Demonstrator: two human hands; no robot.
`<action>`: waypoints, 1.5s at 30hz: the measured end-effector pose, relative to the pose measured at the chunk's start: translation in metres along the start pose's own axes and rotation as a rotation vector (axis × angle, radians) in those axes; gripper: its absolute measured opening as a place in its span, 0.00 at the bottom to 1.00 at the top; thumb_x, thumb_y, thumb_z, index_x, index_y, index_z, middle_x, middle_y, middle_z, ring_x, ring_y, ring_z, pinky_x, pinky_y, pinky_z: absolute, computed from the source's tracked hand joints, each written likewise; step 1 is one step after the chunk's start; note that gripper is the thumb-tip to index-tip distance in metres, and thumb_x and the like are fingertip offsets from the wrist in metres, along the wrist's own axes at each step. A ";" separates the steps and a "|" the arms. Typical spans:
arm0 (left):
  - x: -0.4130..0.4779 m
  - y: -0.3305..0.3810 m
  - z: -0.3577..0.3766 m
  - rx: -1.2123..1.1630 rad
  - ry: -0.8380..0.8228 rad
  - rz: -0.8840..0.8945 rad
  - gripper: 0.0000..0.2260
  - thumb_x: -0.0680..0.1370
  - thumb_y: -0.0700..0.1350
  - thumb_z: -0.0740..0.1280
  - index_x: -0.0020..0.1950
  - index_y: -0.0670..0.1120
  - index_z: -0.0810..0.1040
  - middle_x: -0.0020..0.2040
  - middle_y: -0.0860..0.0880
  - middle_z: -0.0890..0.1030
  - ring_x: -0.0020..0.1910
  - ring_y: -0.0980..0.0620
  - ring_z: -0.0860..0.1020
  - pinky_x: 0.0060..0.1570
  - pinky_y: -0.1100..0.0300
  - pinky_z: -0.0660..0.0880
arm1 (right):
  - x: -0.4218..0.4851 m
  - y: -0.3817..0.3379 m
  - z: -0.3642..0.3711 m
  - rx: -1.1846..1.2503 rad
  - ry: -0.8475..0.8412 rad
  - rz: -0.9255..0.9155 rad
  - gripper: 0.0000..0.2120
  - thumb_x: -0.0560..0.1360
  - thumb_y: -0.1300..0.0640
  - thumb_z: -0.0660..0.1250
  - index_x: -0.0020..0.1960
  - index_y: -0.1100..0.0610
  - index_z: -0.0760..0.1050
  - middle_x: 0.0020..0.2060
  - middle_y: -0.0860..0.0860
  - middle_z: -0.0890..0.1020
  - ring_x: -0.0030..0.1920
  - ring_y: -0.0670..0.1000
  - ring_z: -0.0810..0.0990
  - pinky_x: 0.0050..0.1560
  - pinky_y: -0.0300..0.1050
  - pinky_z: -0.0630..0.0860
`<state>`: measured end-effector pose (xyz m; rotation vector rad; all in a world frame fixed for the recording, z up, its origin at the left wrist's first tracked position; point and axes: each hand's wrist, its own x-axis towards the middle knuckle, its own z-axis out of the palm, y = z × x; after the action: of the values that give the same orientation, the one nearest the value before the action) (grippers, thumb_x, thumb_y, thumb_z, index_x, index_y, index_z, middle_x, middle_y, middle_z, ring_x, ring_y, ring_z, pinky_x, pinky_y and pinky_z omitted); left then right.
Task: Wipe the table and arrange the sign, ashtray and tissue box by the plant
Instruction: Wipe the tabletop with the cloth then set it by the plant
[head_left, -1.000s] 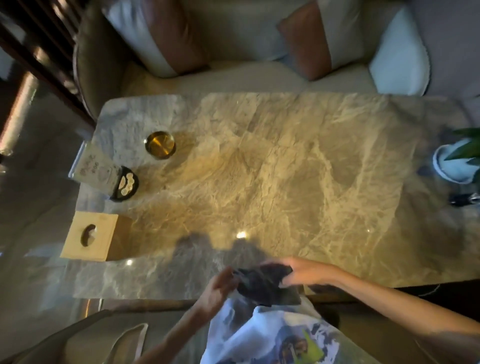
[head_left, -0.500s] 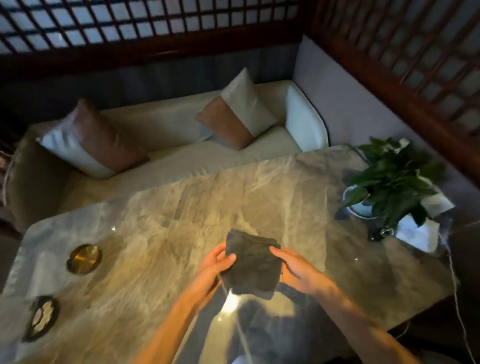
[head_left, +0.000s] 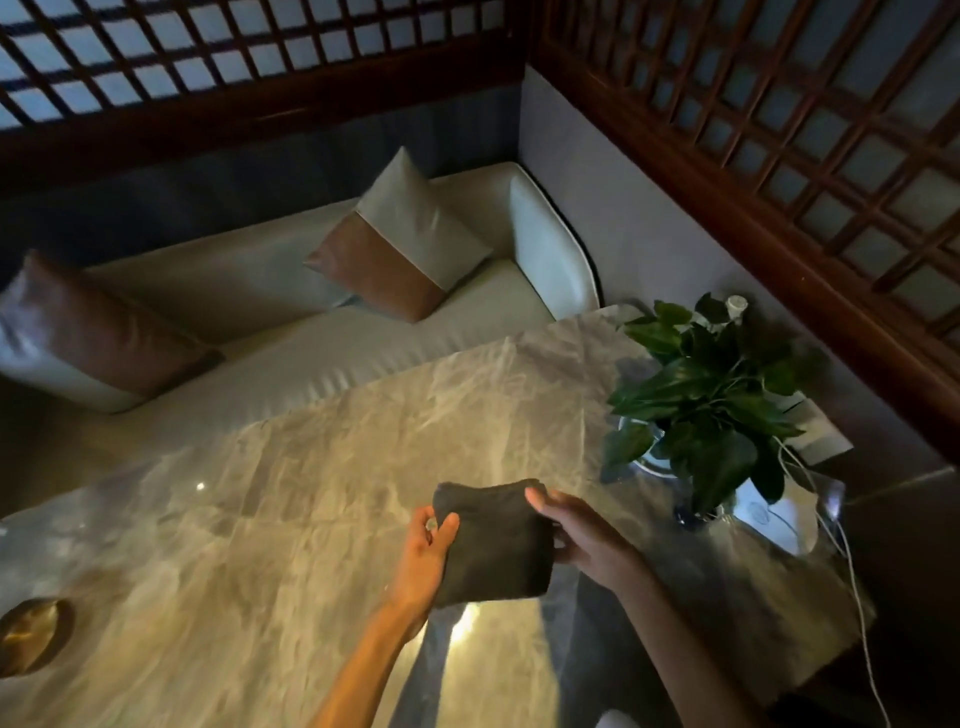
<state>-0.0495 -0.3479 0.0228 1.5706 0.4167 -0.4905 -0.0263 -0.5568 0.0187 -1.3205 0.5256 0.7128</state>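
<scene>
I judge wiping not yet begun: left hand (head_left: 423, 556) and right hand (head_left: 582, 535) pinch opposite edges of the folded dark cloth (head_left: 493, 543) above the marble table (head_left: 311, 519), round brass ashtray (head_left: 31, 634) far from the leafy potted plant (head_left: 711, 400), sign and tissue box unseen.

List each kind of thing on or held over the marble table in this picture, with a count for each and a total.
Dark folded cloth, held by left hand and right hand: 1
Potted plant: 1
Brass ashtray: 1
Total: 3
</scene>
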 end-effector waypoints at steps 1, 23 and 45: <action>0.006 -0.002 0.001 -0.052 -0.016 -0.041 0.12 0.80 0.47 0.63 0.59 0.42 0.71 0.49 0.39 0.83 0.44 0.48 0.84 0.41 0.59 0.82 | 0.005 0.003 -0.011 0.082 -0.090 0.016 0.16 0.75 0.51 0.68 0.61 0.55 0.79 0.58 0.55 0.83 0.62 0.57 0.79 0.59 0.51 0.77; 0.089 -0.016 -0.022 -0.356 -0.161 -0.092 0.09 0.77 0.30 0.60 0.54 0.37 0.76 0.42 0.42 0.85 0.37 0.48 0.83 0.34 0.60 0.80 | 0.081 -0.011 -0.046 0.060 -0.136 0.051 0.14 0.74 0.63 0.68 0.59 0.59 0.78 0.57 0.66 0.80 0.58 0.63 0.78 0.53 0.54 0.74; 0.057 -0.008 -0.008 -0.063 -0.090 0.054 0.10 0.80 0.32 0.53 0.42 0.38 0.71 0.38 0.44 0.75 0.35 0.53 0.76 0.32 0.62 0.75 | 0.041 -0.004 -0.038 0.053 -0.004 -0.273 0.13 0.76 0.71 0.61 0.39 0.60 0.80 0.55 0.55 0.84 0.59 0.57 0.81 0.48 0.44 0.80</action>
<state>-0.0055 -0.3417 -0.0151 1.4894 0.3174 -0.4997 0.0060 -0.5879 -0.0147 -1.3096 0.3498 0.4730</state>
